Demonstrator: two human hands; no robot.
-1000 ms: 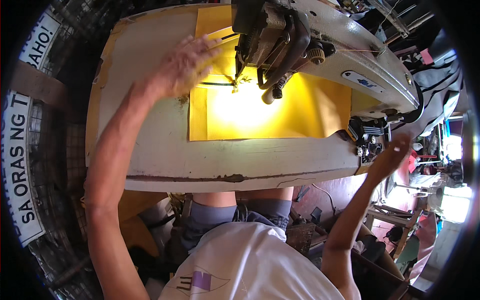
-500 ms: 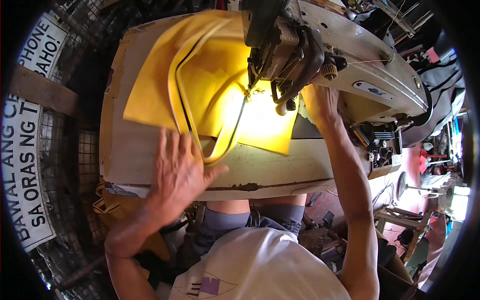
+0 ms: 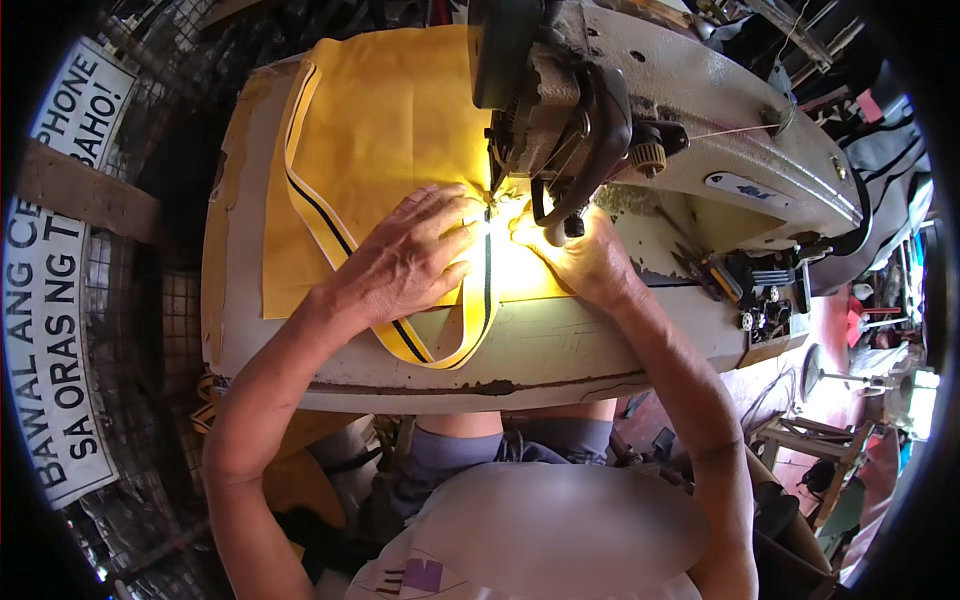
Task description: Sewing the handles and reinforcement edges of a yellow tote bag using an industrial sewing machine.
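Head view: left hand (image 3: 405,262), fingers spread flat, presses yellow fabric (image 3: 390,130) and black-striped yellow strap (image 3: 440,340) at frame centre. Right hand (image 3: 575,255), fingers curled, pins fabric beneath the sewing machine (image 3: 680,130) head, on the worn table (image 3: 560,355).

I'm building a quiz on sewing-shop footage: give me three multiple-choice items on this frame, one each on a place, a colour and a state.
1. Where does the left hand rest?
A. on the yellow fabric
B. on the handwheel
C. in the lap

2. What colour is the stripe along the yellow strap?
A. red
B. dark
C. white

3. How does the strap lie at the table edge?
A. cut in two
B. rolled up
C. bent in a loop

Answers: 1 A, palm flat on the cloth; 2 B, a dark line runs mid-strap; 3 C, it curves back toward the sewing machine.
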